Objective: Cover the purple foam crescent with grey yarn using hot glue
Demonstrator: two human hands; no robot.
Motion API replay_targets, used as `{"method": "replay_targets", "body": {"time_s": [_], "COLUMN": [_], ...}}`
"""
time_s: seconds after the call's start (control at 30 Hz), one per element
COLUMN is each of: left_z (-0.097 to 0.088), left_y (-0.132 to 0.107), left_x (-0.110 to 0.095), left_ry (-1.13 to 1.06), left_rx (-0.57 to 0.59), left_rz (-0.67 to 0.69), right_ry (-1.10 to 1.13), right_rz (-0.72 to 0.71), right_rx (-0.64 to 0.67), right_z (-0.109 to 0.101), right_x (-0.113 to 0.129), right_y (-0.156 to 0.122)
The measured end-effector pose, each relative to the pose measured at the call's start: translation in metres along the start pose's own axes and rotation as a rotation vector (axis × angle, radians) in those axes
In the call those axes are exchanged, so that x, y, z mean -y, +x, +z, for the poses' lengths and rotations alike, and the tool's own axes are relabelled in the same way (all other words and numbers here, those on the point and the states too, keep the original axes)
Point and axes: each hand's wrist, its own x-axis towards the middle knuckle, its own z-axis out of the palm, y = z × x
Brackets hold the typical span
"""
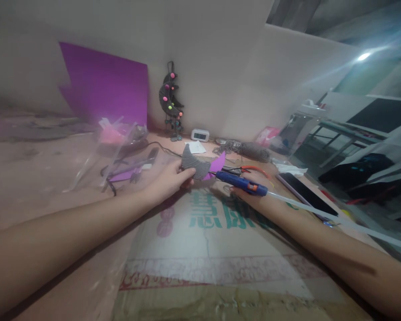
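My left hand (177,177) is closed on a grey yarn-wrapped crescent (196,164), thumb on its face. Part of the crescent is purple (217,165), seen at its right side. In my right hand (242,195) is a blue hot glue gun (242,182), its nozzle pointing left and touching or very near the crescent's purple part. A long whitish glue stick (304,208) runs out of the gun's back towards the lower right. Most of my right fingers are hidden behind the gun. Both hands are above a printed cardboard sheet (173,267).
A finished-looking dark moon ornament (169,98) with coloured balls hangs by the wall, beside a purple sheet (110,84). Behind my hands are a small clock (199,135) and a grey yarn bundle (254,151). A phone (307,194) lies right; scissors-like tools and plastic bags (120,133) lie left.
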Motion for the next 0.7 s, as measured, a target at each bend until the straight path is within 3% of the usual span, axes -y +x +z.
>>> {"method": "replay_targets", "body": {"time_s": [0.3,0.7], "left_z": [0.003,0.003], "left_y": [-0.003,-0.005], "left_x": [-0.007,-0.01], "left_ry": [0.023,0.069], "left_rx": [-0.014,0.003], "left_rz": [0.01,0.021], "right_ry": [0.035,0.067], "right_rz": [-0.065,-0.005], "right_rx": [-0.046,-0.095], "right_z": [0.01,0.007], "right_x": [-0.018,-0.014], "right_y": [0.0,-0.001]}}
